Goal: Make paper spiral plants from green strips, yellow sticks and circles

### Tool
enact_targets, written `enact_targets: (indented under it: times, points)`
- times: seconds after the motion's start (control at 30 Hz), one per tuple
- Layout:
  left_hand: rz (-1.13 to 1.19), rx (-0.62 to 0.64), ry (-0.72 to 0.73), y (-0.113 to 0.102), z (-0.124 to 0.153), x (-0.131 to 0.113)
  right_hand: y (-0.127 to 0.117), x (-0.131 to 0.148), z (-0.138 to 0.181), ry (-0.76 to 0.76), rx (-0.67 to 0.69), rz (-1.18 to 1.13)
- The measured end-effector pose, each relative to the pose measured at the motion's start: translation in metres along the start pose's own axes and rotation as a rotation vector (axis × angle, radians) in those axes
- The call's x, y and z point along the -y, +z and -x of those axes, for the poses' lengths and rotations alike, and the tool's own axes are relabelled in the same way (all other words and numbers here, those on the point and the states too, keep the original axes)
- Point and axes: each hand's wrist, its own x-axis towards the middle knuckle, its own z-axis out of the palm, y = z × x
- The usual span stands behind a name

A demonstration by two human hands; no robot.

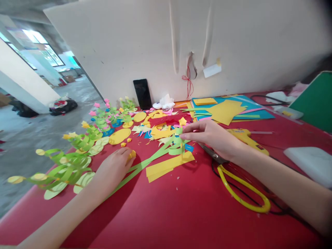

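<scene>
My right hand [211, 135] pinches a paper flower [178, 140] near its top. This flower has a yellow star head, curled green leaves and a thin stem, and stands upright over the table. On the left, my left hand [116, 167] is closed low over the red tabletop, with a small yellow paper piece [131, 155] at its fingertips; its exact shape is partly hidden. Long green paper strips [147, 160] run between the hands. Yellow paper strips [166, 167] lie below the flower. Scissors with yellow handles [243, 193] rest under my right forearm.
Finished paper flowers [64, 166] on round bases line the left edge. Paper scraps [162, 131] cover the middle. A phone [142, 93] leans on the white board. Coloured sheets [228, 110], a yellow glue gun [238, 136] and a white block [308, 162] are on the right.
</scene>
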Motion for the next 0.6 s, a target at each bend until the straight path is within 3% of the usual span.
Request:
enact_targets:
  times: [0.37,0.6]
  points:
    - [0.09,0.118,0.016,0.004,0.004,0.029,-0.003,0.002,-0.001,0.009,-0.025,-0.042]
    - [0.195,0.12,0.075,0.0,0.005,0.027,-0.004,0.004,0.001,0.025,-0.029,-0.028]
